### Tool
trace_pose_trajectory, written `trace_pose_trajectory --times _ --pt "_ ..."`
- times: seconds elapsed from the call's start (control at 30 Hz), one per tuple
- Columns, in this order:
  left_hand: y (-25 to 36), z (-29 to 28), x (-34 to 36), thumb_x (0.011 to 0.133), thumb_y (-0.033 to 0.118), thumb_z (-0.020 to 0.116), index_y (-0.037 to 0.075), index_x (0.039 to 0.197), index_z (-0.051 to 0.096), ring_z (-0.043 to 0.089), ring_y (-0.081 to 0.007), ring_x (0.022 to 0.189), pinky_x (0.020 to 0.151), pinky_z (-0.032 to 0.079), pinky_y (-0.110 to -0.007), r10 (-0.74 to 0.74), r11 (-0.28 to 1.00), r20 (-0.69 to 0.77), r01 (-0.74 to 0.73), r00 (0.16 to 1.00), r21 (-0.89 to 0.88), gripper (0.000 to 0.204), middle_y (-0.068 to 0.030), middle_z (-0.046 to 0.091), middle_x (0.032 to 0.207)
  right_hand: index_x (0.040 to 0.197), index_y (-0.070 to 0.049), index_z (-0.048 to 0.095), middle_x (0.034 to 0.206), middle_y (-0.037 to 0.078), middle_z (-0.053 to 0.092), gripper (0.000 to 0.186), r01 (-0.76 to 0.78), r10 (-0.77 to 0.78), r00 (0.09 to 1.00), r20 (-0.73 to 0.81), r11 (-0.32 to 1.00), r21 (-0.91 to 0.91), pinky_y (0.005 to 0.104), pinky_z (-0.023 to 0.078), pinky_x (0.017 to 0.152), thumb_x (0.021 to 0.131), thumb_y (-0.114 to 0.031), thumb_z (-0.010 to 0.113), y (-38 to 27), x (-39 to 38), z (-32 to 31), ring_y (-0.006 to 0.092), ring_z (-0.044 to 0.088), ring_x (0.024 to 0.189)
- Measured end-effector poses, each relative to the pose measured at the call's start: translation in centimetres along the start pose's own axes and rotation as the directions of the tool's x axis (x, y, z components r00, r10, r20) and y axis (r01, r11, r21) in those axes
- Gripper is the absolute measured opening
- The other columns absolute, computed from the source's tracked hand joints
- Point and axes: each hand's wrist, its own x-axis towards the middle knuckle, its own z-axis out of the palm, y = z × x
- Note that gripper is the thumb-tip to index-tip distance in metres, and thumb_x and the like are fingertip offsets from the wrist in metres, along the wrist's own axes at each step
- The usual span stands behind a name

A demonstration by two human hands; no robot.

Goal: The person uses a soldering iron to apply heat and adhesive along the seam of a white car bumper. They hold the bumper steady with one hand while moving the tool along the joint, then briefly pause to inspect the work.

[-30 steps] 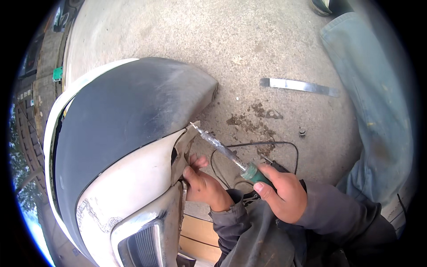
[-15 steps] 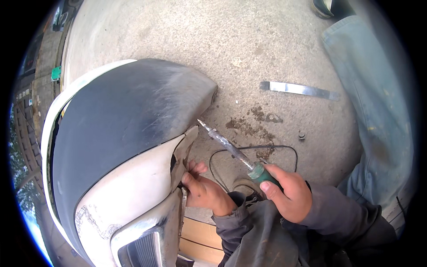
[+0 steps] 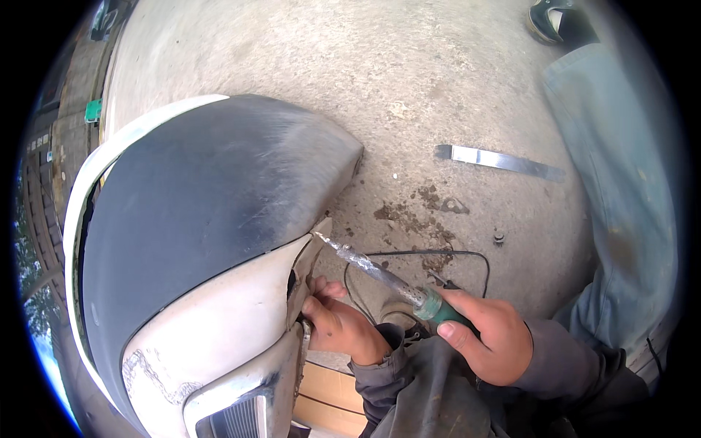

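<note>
Right hand wrapped round the iron by its green handle, tip at the edge of the bumper — touching, perhaps, hard to say — and left hand pinching that edge just below.

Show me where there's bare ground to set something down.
Bare concrete stretches between the car bumper, metal strip and shoe. It's crowded by the left hand and right hand, where bumper edge, pointed tool and cable bunch together.
</note>
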Motion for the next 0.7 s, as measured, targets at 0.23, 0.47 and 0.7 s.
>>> trace_pose_trajectory --times 0.23,0.47,0.7 --pt "0.3 0.1 0.0 0.094 0.042 0.063 -0.008 0.100 0.059 0.056 -0.0150 0.065 0.062 0.045 -0.025 0.015 1.000 0.010 -0.015 1.000 0.000 0.050 -0.0148 0.063 0.085 0.122 0.003 0.054 0.095 0.023 0.065 0.034 0.030 -0.030 1.000 0.006 0.998 -0.058 0.0418 0.052 0.073 0.096 -0.019 0.057 -0.5 0.5 -0.8 0.0424 0.064 0.086" --pt "0.0 -0.1 -0.1 0.096 0.040 0.061 -0.009 0.100 0.059 0.056 -0.0154 0.067 0.062 0.045 -0.026 0.014 1.000 0.039 -0.014 0.999 -0.004 0.050 -0.0147 0.063 0.085 0.121 0.003 0.055 0.092 0.024 0.065 0.035 0.083 -0.086 0.996 -0.028 0.992 -0.093 0.0414 0.051 0.071 0.096 -0.020 0.057 -0.3 0.5 -0.9 0.0424 0.064 0.083" --pt "0.1 -0.1 -0.2 0.097 0.038 0.059 -0.009 0.098 0.060 0.057 -0.0152 0.065 0.062 0.046 -0.026 0.014 1.000 0.027 -0.014 1.000 0.004 0.047 -0.0149 0.064 0.084 0.120 0.003 0.057 0.088 0.023 0.066 0.035 0.054 -0.057 0.998 -0.024 0.992 -0.112 0.0401 0.052 0.069 0.095 -0.021 0.059 -0.9 0.5 -1.3 0.0404 0.065 0.080"
